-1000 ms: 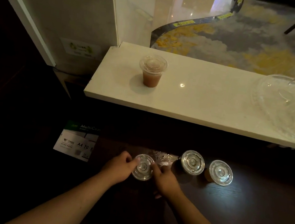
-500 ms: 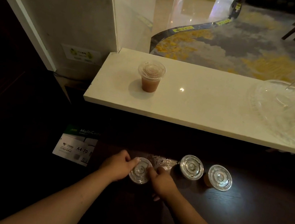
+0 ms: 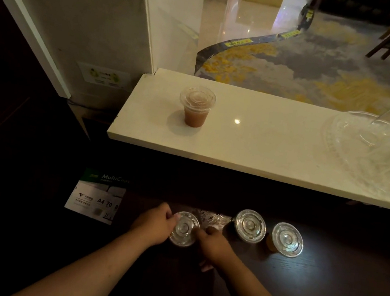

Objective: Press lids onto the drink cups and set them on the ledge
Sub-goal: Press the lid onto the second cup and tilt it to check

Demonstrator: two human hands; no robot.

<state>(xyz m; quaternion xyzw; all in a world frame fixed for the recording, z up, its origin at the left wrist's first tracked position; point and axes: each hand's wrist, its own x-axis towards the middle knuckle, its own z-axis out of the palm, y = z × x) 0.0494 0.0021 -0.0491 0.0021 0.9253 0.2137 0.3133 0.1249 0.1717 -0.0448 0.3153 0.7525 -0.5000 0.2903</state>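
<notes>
On the dark lower counter a drink cup with a clear lid (image 3: 184,228) sits between my hands. My left hand (image 3: 154,225) grips its left rim and my right hand (image 3: 213,244) presses on its right rim. Two more lidded cups stand to the right, one (image 3: 250,226) close by and another (image 3: 287,239) beyond it. A lidded cup of brown drink (image 3: 197,105) stands upright on the white ledge (image 3: 264,147), toward its left end.
A clear glass stand with upturned glasses (image 3: 384,147) fills the ledge's right end. A crinkled clear wrapper (image 3: 214,218) lies behind my hands. A pack of A4 paper (image 3: 96,199) lies to the left on the dark counter.
The view has tilted slightly, so everything sits lower in frame. Both hands stay on the same cup lid, fingers shifted a little around its rim.
</notes>
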